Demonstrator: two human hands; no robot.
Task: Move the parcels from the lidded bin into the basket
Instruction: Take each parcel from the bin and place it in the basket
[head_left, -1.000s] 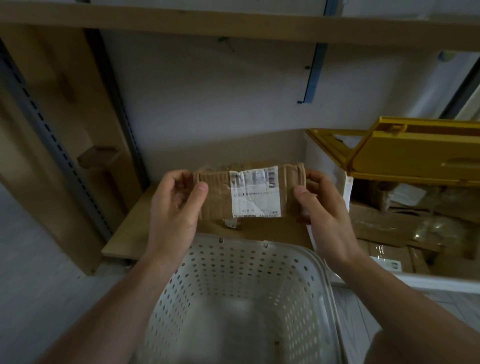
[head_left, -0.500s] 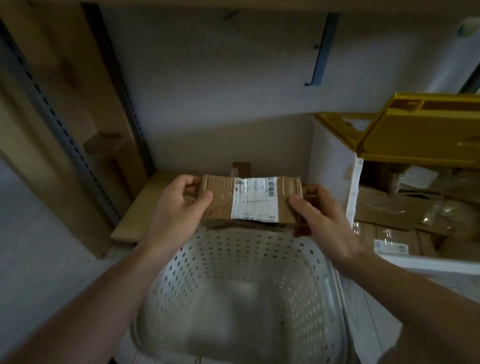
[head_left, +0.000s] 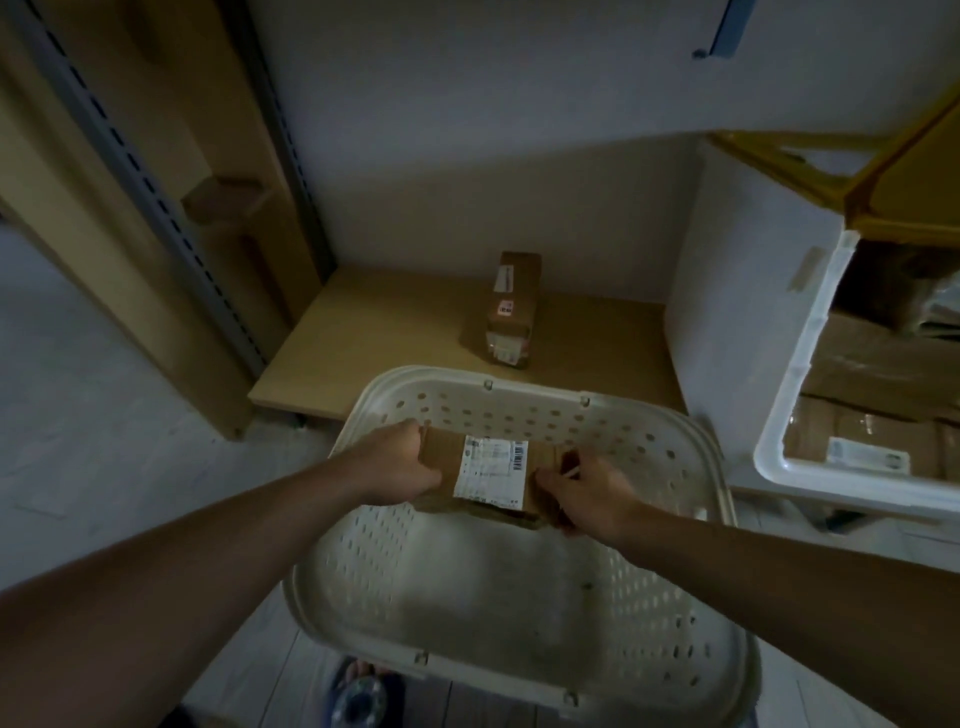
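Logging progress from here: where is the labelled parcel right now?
In the head view the labelled parcel is inside the white basket by its far wall, held at its ends by the left hand and right hand.

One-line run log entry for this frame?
step: lowering brown cardboard parcel into white perforated plastic basket | left hand: grips parcel | right hand: grips parcel | released: no

Wooden shelf board (head_left: 395, 338), wall bracket (head_left: 724, 28)
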